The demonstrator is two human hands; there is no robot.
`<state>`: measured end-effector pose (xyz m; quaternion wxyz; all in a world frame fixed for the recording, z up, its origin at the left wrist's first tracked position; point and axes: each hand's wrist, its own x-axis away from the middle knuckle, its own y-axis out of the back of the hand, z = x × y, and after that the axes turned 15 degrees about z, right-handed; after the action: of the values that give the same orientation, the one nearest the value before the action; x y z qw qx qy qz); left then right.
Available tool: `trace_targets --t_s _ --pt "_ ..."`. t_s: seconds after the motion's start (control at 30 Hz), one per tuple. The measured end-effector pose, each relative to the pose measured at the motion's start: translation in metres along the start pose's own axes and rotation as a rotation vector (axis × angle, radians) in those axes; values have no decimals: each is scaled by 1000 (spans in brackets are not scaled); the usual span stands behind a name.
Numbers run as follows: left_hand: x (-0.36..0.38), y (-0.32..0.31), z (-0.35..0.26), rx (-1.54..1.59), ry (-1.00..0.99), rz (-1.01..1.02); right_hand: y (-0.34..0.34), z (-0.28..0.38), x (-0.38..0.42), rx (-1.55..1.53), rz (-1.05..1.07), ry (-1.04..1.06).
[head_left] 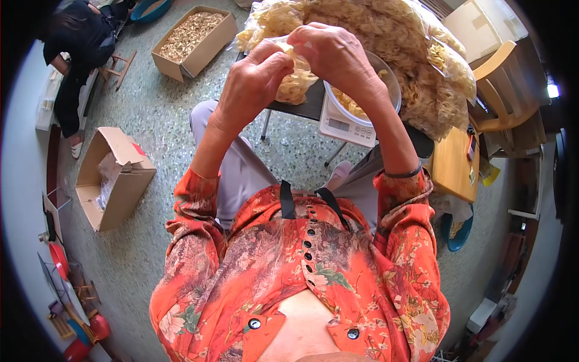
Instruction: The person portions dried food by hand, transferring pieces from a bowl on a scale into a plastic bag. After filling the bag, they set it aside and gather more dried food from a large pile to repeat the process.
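Observation:
Both hands are at the top of a clear plastic bag [295, 84] filled with pale yellow dried pieces, over the near edge of a dark table. My left hand [256, 75] has its fingers pinched on the bag's left upper edge. My right hand [335, 57] pinches the bag's top from the other side. Just right of the bag, partly under my right forearm, a round plastic tub [393, 90] with more pale pieces rests on a white scale [347, 131]. Behind lies a large heap of filled bags [416, 72].
An open cardboard box [123, 181] stands on the floor at left; another box [202, 57] holds brown pieces. A person [75, 51] sits at the upper left. Wooden chair [506, 90] and wooden stool [455, 163] are at right, a blue basin [456, 232] below.

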<state>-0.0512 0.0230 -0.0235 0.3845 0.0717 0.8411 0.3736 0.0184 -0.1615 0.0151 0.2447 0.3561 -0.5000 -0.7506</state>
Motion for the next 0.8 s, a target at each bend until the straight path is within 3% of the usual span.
trace_targets --t_s 0.17,0.23,0.27,0.3,0.43,0.5,0.53,0.57,0.63,0.7,0.8 --pt "0 -1 4 -5 -4 -15 2 2 18 58 15 58" --pt "-2 -3 3 21 -4 -2 -5 0 21 63 88 209" --pt "-3 -4 1 -18 10 5 -6 -2 25 38 260 85" --pt "-3 -5 0 -55 25 11 -5 0 26 42 259 67" --pt "-2 -6 2 -39 63 34 2 -3 31 143 209 121" --pt "-2 -6 5 23 83 86 5 -12 37 -119 -48 304" --pt "-3 -5 6 12 71 124 16 -16 44 -216 -39 266" --pt "-4 -5 7 0 61 159 25 -22 50 -118 -144 229" --pt "-5 -3 7 -46 56 193 33 -46 69 -272 -193 -18" --pt "-5 -2 8 -108 165 350 42 -67 94 -287 -188 -264" --pt "-8 -2 7 -114 229 447 48 -76 114 -307 -192 -431"
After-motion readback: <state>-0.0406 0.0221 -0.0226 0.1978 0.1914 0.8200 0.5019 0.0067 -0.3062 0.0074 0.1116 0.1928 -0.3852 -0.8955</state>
